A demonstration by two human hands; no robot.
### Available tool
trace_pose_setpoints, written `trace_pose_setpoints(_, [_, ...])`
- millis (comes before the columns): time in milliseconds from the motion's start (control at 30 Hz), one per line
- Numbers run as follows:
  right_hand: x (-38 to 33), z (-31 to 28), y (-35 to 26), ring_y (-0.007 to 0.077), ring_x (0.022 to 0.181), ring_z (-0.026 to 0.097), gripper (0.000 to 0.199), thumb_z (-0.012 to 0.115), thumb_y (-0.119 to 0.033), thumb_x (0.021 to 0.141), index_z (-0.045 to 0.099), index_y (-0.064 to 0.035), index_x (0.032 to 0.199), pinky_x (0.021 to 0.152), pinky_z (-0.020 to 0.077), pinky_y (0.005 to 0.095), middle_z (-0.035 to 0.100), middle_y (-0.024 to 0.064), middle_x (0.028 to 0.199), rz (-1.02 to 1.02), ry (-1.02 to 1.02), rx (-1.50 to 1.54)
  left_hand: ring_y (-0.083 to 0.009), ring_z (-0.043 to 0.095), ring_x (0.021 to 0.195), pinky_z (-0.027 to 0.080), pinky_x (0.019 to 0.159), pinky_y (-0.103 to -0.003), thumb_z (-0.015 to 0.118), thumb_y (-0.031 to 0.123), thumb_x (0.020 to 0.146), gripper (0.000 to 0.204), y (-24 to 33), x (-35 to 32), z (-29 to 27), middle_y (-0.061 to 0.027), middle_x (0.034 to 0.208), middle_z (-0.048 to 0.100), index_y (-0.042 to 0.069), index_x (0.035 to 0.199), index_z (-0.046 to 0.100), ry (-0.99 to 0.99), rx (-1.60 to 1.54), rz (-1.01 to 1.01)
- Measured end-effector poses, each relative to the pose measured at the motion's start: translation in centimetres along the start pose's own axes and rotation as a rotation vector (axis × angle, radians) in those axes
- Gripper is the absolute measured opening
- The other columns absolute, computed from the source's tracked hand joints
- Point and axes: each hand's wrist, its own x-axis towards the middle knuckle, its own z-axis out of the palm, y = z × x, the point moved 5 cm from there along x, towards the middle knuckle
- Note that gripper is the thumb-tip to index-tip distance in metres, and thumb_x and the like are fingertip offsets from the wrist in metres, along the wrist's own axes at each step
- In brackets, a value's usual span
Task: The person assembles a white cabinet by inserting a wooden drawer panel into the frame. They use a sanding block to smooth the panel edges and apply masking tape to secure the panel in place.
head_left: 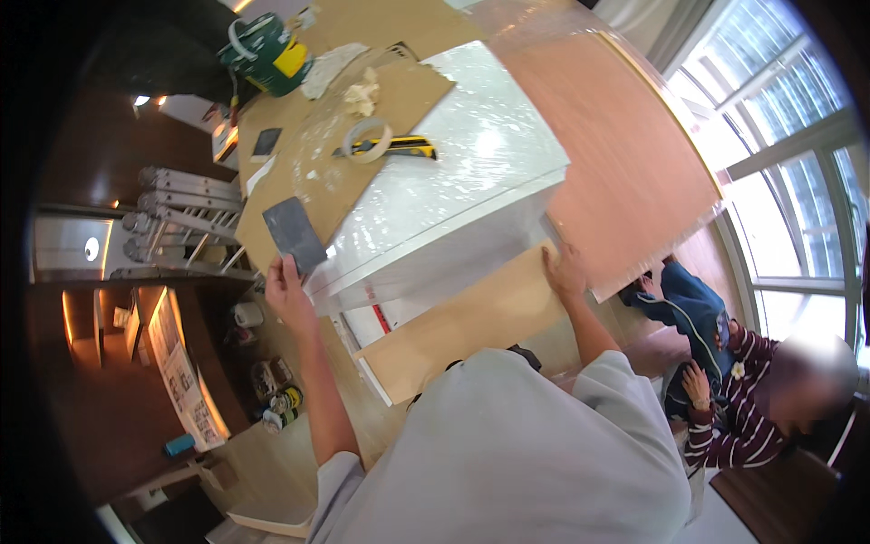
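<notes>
My left hand [290,295] is closed, pinching the lower edge of a dark grey sheet of sandpaper [294,234] beside the left corner of a glossy white cabinet [489,136]. At the right end of a pale wooden board [462,313], my right hand [567,272] grips with the thumb on its face and the fingers over the end. This board lies along the cabinet's near side, with a white edge at its left end. A red strip [379,317] shows in the gap between board and cabinet. On the cabinet lie a yellow and black utility knife [412,146] and a roll of tape [367,140].
Brown cardboard [317,177] partly covers the cabinet top, and a green bucket [272,56] stands at the back left. A large pinkish panel [607,145] extends to the right. Folded ladders [195,213] are at left. Another person [743,390] sits at right, holding a phone.
</notes>
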Motion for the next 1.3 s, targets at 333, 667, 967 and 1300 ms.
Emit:
trace_pose_setpoints(333, [1.2,-0.3,0.0,0.0370,0.093,0.063,0.045,0.063,-0.045,0.093,0.069,-0.0005,0.094,0.084,0.0504,0.0468,0.067,0.0189,0.096,0.029,0.035,0.002,-0.0264,0.057,0.113,0.044,0.099,-0.039,0.068,0.022,0.095,0.045,0.2,5.2,3.6,-0.0153,0.123,0.060,-0.003,0.131,0.058,-0.007,0.527,0.307])
trace_pose_setpoints(667, [1.4,-0.6,-0.9,0.0399,0.091,0.063,0.050,0.057,-0.048,0.096,0.067,0.0006,0.092,0.081,0.0499,0.0494,0.065,0.0215,0.093,0.007,-0.008,-0.032,-0.0326,0.054,0.120,0.039,0.106,-0.041,0.075,0.017,0.085,0.040,8.1,4.9,16.0,-0.0154,0.129,0.057,0.002,0.121,0.065,-0.402,0.595,0.719])
trace_pose_setpoints(967, [1.3,-1.2,-1.1,0.0411,0.093,0.061,0.050,0.057,-0.046,0.096,0.066,0.0035,0.091,0.083,0.0487,0.0501,0.065,0.0235,0.092,-0.008,-0.008,0.008,-0.0280,0.063,0.110,0.046,0.098,-0.039,0.065,0.016,0.095,0.019,8.3,5.4,17.4,-0.0104,0.115,0.067,0.001,0.107,0.066,-0.412,0.419,0.447])
trace_pose_setpoints(1300, [0.3,-0.2,-1.4,0.0416,0.110,0.058,0.048,0.055,-0.043,0.098,0.064,0.0024,0.112,0.093,0.0478,0.0494,0.064,0.0253,0.111,0.039,-0.120,-0.043,-0.0251,0.068,0.108,0.055,0.101,-0.041,0.045,0.020,0.107,0.016,8.2,-1.5,6.1,-0.0150,0.110,0.069,0.007,0.114,0.051,-0.515,-0.817,-0.336])
